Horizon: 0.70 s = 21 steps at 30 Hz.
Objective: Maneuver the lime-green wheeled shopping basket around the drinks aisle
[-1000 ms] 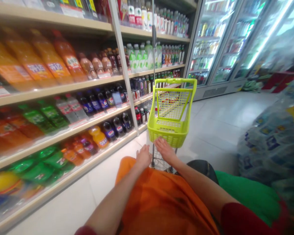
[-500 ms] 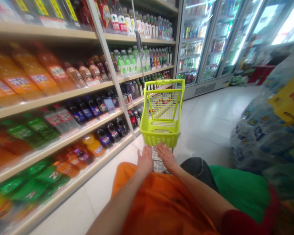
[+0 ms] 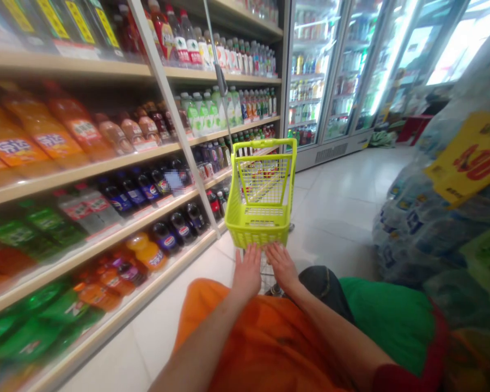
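Note:
A small lime-green plastic shopping cart (image 3: 258, 235) stands right in front of me, its looped handle at the far end. My left hand (image 3: 248, 273) lies palm down, its outstretched fingertips at the near lower edge of the basket. Beside it, my right hand (image 3: 282, 268) is stretched out the same way, fingertips at that edge too. Neither hand is wrapped around anything. Whether the fingertips press on the plastic or only hover close to it, I cannot tell. An orange garment (image 3: 265, 343) covers my lap below the forearms.
Along the left run shelves (image 3: 102, 179) of bottled drinks. Glass-door fridges (image 3: 314, 76) line the back. Plastic-wrapped bottle packs (image 3: 408, 218) with a yellow price sign (image 3: 469, 158) are stacked at the right. Pale floor tiles (image 3: 335, 212) lie between. Green cloth (image 3: 392, 321) is close on my right.
The view has shifted a little, so the shelves and cart appear slightly further left and lower. Both hands stay by the near edge of the basket, fingers still extended.

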Tool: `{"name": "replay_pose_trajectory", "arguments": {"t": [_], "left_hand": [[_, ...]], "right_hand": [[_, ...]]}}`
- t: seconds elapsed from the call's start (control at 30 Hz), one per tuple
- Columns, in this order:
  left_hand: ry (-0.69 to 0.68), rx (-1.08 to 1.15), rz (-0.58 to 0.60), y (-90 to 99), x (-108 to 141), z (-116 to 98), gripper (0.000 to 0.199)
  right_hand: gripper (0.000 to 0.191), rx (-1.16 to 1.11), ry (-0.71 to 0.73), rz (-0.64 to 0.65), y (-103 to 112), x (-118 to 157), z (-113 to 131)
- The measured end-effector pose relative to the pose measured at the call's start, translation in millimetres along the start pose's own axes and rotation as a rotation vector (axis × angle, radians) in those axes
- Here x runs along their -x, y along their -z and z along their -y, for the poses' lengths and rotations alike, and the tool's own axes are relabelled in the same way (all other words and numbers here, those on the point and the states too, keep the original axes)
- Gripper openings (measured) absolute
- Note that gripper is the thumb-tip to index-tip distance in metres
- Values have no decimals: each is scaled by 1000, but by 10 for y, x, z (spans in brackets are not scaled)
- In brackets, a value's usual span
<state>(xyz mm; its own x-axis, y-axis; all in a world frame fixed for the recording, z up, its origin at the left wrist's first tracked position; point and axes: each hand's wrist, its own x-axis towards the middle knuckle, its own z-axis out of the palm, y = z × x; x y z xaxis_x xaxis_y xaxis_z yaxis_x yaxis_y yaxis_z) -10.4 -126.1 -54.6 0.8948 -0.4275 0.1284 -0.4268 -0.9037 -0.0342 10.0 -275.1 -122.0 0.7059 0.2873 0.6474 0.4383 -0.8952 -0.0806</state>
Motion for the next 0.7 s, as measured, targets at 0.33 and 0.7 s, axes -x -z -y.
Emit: {"name": "replay_pose_trajectory", "arguments": {"t": [0.33, 0.7], "left_hand": [[-18, -4, 40, 130, -87, -124, 62], [155, -42, 64, 63, -19, 223, 64]], "right_hand": [[41, -1, -1, -299, 92, -164, -280], [45, -68, 89, -238, 72, -337, 136]]}}
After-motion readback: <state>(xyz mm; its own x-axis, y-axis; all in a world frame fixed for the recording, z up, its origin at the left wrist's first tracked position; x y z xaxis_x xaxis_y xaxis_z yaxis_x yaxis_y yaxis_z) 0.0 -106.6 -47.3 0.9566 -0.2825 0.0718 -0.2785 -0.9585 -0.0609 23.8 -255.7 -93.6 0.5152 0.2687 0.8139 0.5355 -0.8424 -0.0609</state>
